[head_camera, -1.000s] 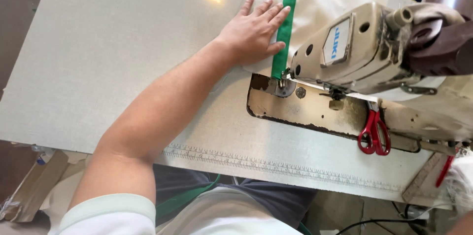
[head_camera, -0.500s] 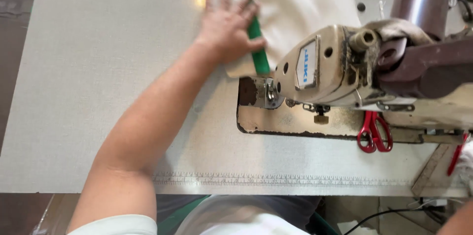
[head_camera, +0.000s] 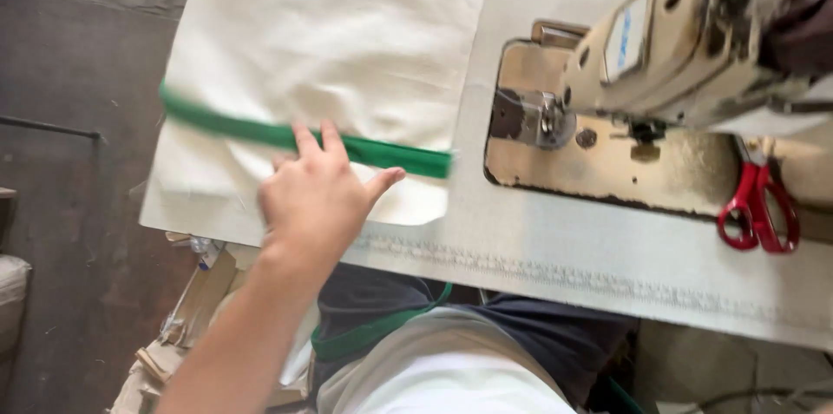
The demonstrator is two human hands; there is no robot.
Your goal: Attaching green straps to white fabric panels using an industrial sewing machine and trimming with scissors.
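My left hand (head_camera: 317, 197) lies flat on a cream fabric piece (head_camera: 347, 49) at the table's left end. Its fingers are spread, their tips touching a green band (head_camera: 234, 129) that runs across the cloth. The band's end lies just left of the sewing machine (head_camera: 694, 41), apart from the presser foot (head_camera: 542, 119). The fabric hangs slightly over the left table edge. My right hand is out of view.
Red-handled scissors (head_camera: 759, 210) lie on the machine bed at the right. The pale table (head_camera: 564, 249) has a stitched-looking front edge. Cardboard scraps (head_camera: 200, 301) sit on the dark floor below the left corner. My lap is under the front edge.
The fabric with its green band has come out from under the machine and moved left, turning so the band lies crosswise. My left hand moved with it toward the table's left end.
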